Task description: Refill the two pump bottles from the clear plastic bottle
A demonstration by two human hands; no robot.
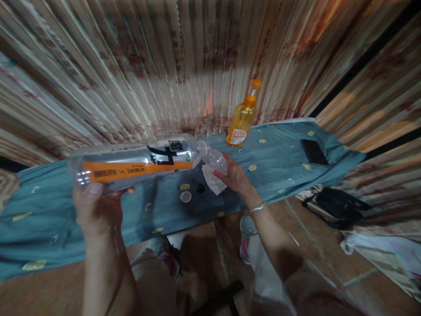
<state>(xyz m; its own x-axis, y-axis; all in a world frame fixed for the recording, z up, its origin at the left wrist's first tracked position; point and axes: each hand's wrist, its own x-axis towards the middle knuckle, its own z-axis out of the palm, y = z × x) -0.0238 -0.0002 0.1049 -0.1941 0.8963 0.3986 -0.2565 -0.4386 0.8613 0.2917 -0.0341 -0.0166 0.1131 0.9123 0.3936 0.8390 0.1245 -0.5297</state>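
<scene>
The cloth-covered table [49, 210] lies open along its left stretch. Mid-surface is crowded — a tilted clear bottle [138, 164], white cap [186, 196], dark cap [200, 188]. An orange bottle [242, 120] guards the back edge — a phone [314, 152] the right end.

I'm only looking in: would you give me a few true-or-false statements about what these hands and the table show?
1. The left hand holds a clear bottle tipped on its side. True.
2. The right hand holds a small clear cup at the bottle's mouth. True.
3. The orange bottle lies flat on the blue cloth. False: it stands upright.
4. A dark phone lies on the cloth. True.
5. The white bottle cap is screwed on the bottle. False: it lies on the cloth.
</scene>
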